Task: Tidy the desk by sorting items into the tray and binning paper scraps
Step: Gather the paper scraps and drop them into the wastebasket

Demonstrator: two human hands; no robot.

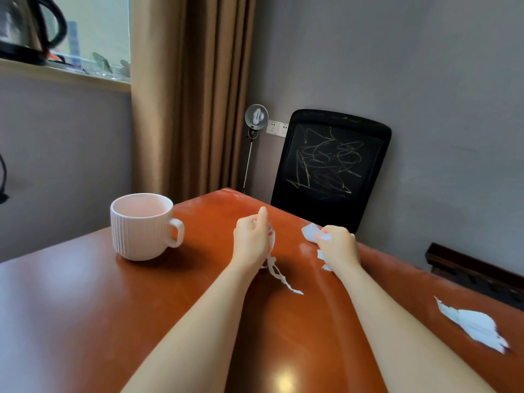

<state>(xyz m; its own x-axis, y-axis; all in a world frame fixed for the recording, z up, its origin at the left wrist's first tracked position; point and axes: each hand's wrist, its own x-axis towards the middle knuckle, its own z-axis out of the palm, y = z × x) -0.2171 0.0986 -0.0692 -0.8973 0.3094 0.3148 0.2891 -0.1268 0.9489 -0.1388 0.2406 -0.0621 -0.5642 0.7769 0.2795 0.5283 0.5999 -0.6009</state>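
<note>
My two bare forearms reach forward over a glossy reddish-brown desk (85,307). My left hand (251,239) is curled closed around a thin, jagged strip (279,275) of white paper, with one digit sticking up; the strip hangs out below my palm and trails toward me, its tip lying on the desk between my arms. My right hand (338,245), just beside the left and near the far right edge of the desk, has its fingers bunched together, pinching a few torn white scraps (310,232) that poke out to its left. Two more small bits (326,268) show beside my right wrist; I cannot tell whether they lie on the desk or hang from my hand. A larger torn scrap (473,321) lies flat on the desk well off to my right, untouched. To my left stands a white ribbed mug (141,226), upright, its handle turned toward my hands. Beyond the desk's far corner a black board (331,163) with pale scribbles leans against the grey wall, next to a small round lamp (256,116) on a thin pole and a tan curtain (192,95). A dark kettle (25,26) sits on the window ledge at upper left.
</note>
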